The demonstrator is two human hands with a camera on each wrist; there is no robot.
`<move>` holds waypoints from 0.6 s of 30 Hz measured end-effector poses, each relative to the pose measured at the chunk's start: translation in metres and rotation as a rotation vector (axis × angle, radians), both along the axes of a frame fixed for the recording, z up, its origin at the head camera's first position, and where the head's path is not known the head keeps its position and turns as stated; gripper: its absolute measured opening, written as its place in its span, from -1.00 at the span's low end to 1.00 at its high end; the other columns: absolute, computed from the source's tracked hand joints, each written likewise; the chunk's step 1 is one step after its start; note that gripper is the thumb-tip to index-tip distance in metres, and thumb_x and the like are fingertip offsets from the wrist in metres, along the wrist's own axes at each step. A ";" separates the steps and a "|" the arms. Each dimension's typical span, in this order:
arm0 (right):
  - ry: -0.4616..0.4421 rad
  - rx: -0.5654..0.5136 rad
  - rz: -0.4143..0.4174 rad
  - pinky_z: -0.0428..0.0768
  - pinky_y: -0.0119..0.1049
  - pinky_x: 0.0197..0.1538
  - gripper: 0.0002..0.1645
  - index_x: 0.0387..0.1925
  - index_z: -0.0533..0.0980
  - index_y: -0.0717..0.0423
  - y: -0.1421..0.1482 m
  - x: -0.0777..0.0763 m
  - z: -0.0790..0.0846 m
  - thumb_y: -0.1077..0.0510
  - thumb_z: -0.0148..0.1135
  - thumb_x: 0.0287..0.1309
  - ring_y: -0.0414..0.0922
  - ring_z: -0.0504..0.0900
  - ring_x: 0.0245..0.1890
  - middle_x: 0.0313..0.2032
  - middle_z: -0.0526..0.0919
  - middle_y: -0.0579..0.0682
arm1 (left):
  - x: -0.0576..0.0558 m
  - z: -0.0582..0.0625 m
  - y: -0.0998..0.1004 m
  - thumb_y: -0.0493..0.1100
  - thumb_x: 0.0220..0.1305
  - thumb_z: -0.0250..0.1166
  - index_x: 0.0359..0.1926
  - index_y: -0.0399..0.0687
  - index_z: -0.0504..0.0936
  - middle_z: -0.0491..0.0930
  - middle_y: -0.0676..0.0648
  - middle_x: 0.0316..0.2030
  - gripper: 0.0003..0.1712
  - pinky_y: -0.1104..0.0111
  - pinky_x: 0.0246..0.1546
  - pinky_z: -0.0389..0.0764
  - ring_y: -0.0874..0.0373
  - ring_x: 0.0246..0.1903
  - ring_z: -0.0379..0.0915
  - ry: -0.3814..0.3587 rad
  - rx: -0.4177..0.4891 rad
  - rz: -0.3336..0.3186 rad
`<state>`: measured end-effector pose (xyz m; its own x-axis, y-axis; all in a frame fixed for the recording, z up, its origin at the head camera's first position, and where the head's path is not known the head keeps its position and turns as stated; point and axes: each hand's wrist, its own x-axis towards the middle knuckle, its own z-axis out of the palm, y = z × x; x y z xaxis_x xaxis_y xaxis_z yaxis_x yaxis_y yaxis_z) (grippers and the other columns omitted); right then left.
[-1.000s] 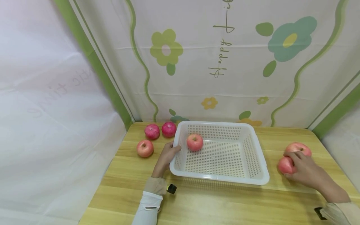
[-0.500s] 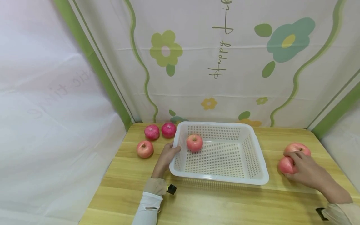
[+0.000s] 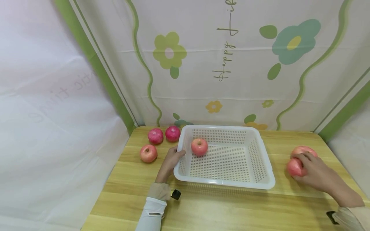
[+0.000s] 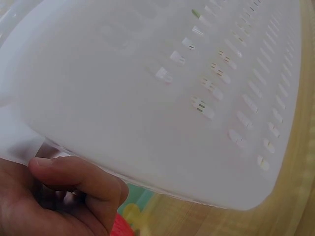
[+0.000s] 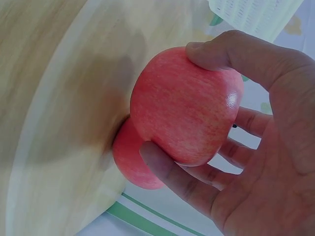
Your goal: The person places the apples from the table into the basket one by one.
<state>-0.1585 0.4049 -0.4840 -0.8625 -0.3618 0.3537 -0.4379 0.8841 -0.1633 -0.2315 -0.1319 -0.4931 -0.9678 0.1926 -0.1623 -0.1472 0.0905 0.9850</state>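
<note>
- Lower right of the head view: the right hand [image 3: 315,173] has an apple [image 3: 295,167] pinched between thumb and fingers!
- Just behind it, a second apple [image 3: 304,149]; whether the two touch, I can't tell.
- Lower centre: the left hand [image 3: 172,158] grips the left rim of the white basket [image 3: 222,182], thumb on top.
- Inside, toward the left: one red apple [image 3: 199,147].
- Left of the basket: a paler apple [image 3: 148,153], two magenta round things [image 3: 155,136] beyond.
</note>
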 end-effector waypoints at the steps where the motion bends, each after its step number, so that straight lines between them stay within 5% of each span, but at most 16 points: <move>1: -0.004 0.002 -0.005 0.45 0.31 -0.33 -0.11 -0.06 0.41 0.13 0.000 -0.001 0.001 0.01 0.62 -0.57 0.39 0.45 -0.21 -0.07 0.42 0.34 | 0.000 0.000 0.000 -0.19 0.30 0.02 0.37 -0.28 0.27 0.46 -0.45 0.11 -0.38 0.01 -0.13 0.61 -0.26 0.01 0.47 -0.003 0.001 -0.001; 18: -0.102 0.037 -0.067 0.49 0.21 -0.51 -0.05 0.09 0.37 0.18 -0.003 0.004 0.023 -0.05 0.60 -0.41 0.44 0.42 -0.23 0.01 0.36 0.34 | 0.001 0.000 0.000 -0.21 0.29 0.02 0.32 -0.34 0.31 0.48 -0.46 0.07 -0.41 -0.06 -0.12 0.59 -0.28 -0.02 0.48 0.012 0.000 0.004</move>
<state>-0.1542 0.4015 -0.4611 -0.9162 -0.3133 0.2499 -0.3601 0.9172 -0.1704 -0.2309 -0.1316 -0.4928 -0.9704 0.1883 -0.1509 -0.1360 0.0899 0.9866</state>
